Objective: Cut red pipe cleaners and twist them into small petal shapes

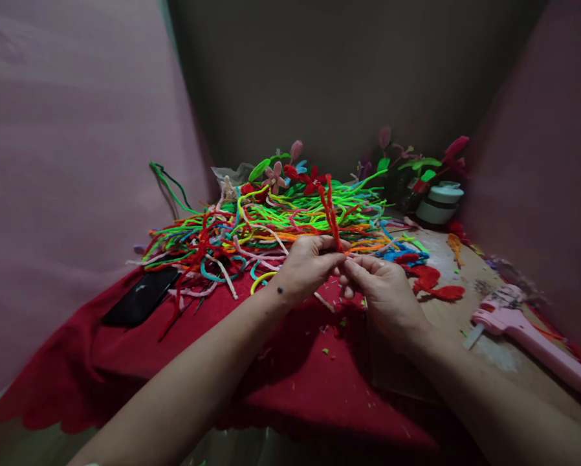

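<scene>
Two bare hands meet over the middle of the table and work on one red fuzzy piece (331, 213). The left hand (306, 266) has its thumb and forefinger pressed together on the lower part of this piece, and the rest of it rises upright above the fingers. The right hand (386, 292) is just beside, and its thumb and fingertips pinch the lower end, which the fingers mostly hide.

Behind the hands, a wide heap of fuzzy stems (303, 210) spreads from left to right, with bright green, red, yellow, orange and pink ones mixed together. On the far side of the heap lie a pink flower (274, 176) and a red flower (314, 180).

To the left, a black phone (138, 299) lies flat on the red cloth (295, 369), at the near edge of the heap. Small scraps are scattered on the cloth below the hands.

To the right is a brown board (440, 323). Red petal shapes (446, 293) rest on it near the right hand, and farther right lies a pink glue gun (528, 333). At the far right stands a jar with a pale lid (438, 206).
</scene>
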`<move>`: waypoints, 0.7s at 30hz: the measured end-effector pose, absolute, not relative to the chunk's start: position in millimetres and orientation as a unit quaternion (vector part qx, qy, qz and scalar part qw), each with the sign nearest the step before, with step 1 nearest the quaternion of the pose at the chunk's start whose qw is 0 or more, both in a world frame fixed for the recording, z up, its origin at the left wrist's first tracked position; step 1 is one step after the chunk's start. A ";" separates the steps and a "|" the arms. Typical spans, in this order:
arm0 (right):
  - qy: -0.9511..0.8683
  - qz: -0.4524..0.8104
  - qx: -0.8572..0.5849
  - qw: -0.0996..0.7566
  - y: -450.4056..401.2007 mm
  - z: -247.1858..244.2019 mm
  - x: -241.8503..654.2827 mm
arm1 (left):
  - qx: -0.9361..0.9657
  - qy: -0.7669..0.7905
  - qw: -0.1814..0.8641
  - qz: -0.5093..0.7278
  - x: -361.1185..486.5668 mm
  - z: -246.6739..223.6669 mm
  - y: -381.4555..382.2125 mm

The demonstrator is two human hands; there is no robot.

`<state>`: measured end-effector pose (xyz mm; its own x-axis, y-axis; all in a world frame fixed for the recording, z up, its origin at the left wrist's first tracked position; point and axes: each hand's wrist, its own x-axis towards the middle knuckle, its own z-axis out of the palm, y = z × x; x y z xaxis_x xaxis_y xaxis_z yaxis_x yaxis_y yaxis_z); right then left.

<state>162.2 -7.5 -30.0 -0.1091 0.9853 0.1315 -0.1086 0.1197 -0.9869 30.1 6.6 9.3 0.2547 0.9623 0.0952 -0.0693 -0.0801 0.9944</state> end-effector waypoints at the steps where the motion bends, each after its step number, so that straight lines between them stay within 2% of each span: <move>1: -0.524 0.536 -0.406 0.523 -8.1 -29.6 161.7 | 0.560 0.387 0.559 0.473 29.0 8.6 7.0; 8: -0.399 0.685 -0.346 0.501 -6.9 -27.9 161.4 | 0.528 0.363 0.588 0.493 26.6 3.6 7.6; 17: -0.438 0.640 -0.366 0.515 -7.8 -29.0 158.9 | 0.624 0.410 0.396 0.534 37.5 -6.3 11.6; 21: -0.412 0.680 -0.337 0.504 -7.4 -30.2 158.2 | 0.594 0.441 0.386 0.551 38.6 -4.3 9.7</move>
